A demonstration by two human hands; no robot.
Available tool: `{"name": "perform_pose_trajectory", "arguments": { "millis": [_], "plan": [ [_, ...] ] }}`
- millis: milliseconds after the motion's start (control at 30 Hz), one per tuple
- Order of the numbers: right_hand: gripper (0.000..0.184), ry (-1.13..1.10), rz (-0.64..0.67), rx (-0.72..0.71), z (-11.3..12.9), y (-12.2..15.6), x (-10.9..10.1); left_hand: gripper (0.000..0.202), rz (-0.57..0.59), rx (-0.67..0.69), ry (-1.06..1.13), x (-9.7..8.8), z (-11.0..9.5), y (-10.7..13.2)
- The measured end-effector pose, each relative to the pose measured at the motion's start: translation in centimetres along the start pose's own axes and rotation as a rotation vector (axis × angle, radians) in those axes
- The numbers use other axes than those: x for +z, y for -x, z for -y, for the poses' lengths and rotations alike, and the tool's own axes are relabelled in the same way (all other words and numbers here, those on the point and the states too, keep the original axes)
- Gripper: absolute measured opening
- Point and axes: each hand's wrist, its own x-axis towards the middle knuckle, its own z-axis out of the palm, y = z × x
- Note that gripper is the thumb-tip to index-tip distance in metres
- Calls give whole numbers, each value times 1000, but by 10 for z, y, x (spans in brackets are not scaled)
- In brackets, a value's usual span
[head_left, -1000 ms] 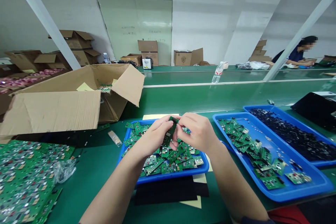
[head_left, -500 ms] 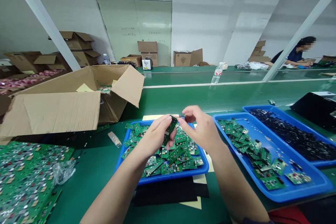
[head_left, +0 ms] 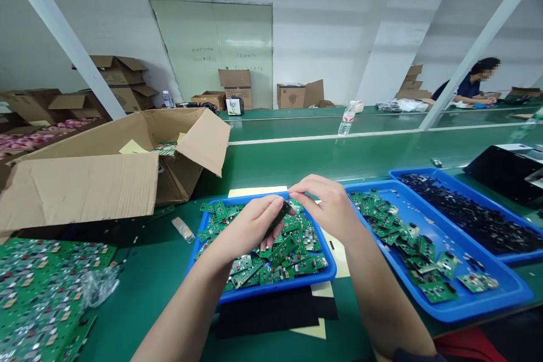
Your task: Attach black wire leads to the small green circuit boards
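Note:
My left hand [head_left: 250, 226] is closed round a small green circuit board [head_left: 280, 215], held over the middle blue tray [head_left: 271, 289]. Fingertips of my right hand [head_left: 328, 206] pinch the board's upper right end, so both hands meet on it. Under them the tray is heaped with several loose green boards [head_left: 292, 249]. The board is mostly hidden between the fingers.
A second blue tray [head_left: 475, 300] with green boards lies to the right, and a third [head_left: 428, 172] with black parts behind it. An open cardboard box [head_left: 97, 181] stands at left, large green panels [head_left: 38, 288] at lower left, a water bottle [head_left: 346, 119] beyond. Another person [head_left: 470, 87] sits far right.
My right hand drew away from the board, then came back onto its end. Both hands and the board sank lower towards the tray, and the board is tilted flatter.

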Motion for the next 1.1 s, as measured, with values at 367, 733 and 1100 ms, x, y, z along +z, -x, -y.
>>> {"name": "perform_pose_trajectory", "arguments": {
  "millis": [367, 733, 1100],
  "plan": [
    [23, -67, -375, 78, 2, 1, 2, 32, -140, 244, -186, -13, 8, -2],
    [11, -129, -158, -30, 16, 0, 5, 42, -195, 487, -418, -9, 13, -2],
    [24, -323, -18, 95, 6, 3, -11, 50, -566, 849, -717, -15, 20, -11]
  ]
}}
